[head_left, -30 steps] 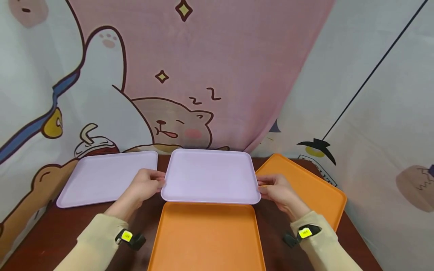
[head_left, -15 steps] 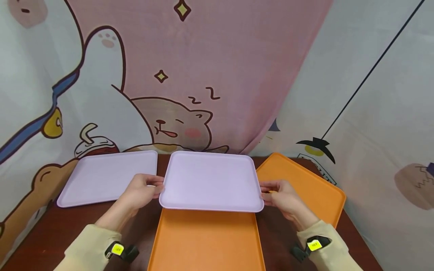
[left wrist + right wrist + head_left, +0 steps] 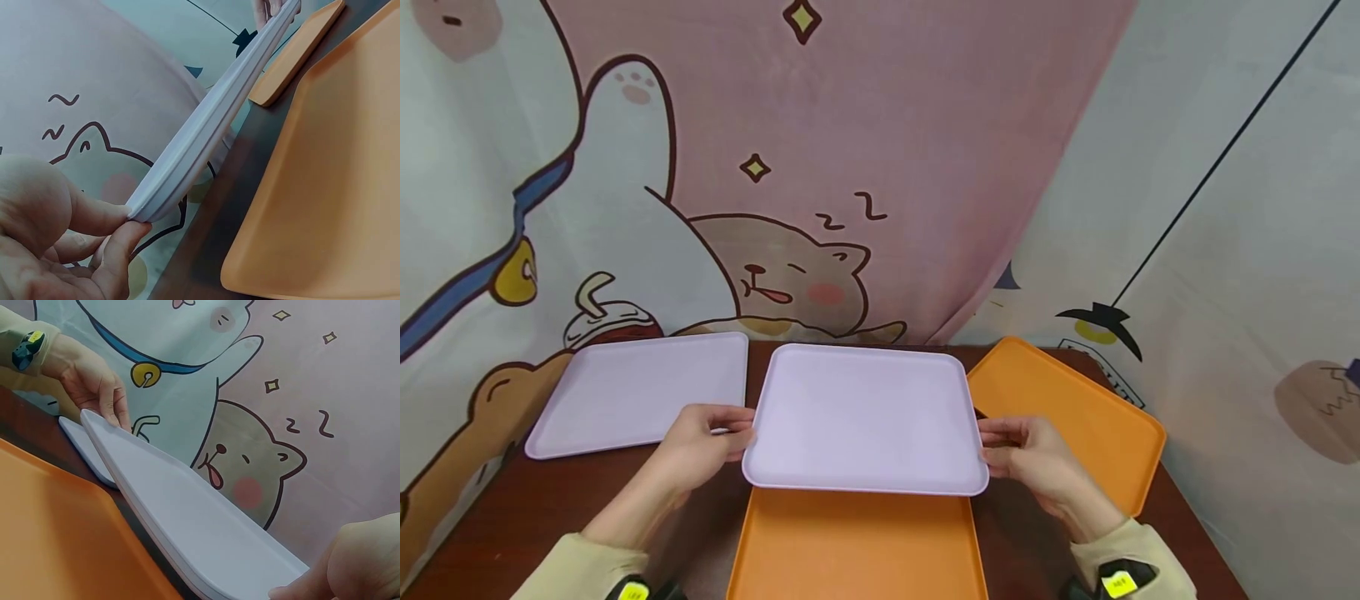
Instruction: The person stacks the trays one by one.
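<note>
A pale lilac tray [image 3: 865, 421] is held level-looking above the table by both hands, one at each short side. My left hand [image 3: 700, 442] pinches its left edge between thumb and fingers, as the left wrist view shows up close. On the opposite edge, my right hand [image 3: 1037, 467] grips with the thumb on top [image 3: 350, 569]. The rim [image 3: 206, 131] has doubled lines in the left wrist view; whether two trays are stacked I cannot tell. Nearer the person lies an orange tray [image 3: 857, 550], its far part hidden under the lilac one.
Another lilac tray [image 3: 647, 396] lies at the back left of the dark brown table [image 3: 490, 533]. A second orange tray [image 3: 1067, 417] lies angled at the right, partly behind the right hand. A cartoon-printed cloth [image 3: 880, 125] hangs right behind the table.
Both hands have brought the lilac tray toward the person, so it covers more of the near orange tray. The other trays have stayed put.
</note>
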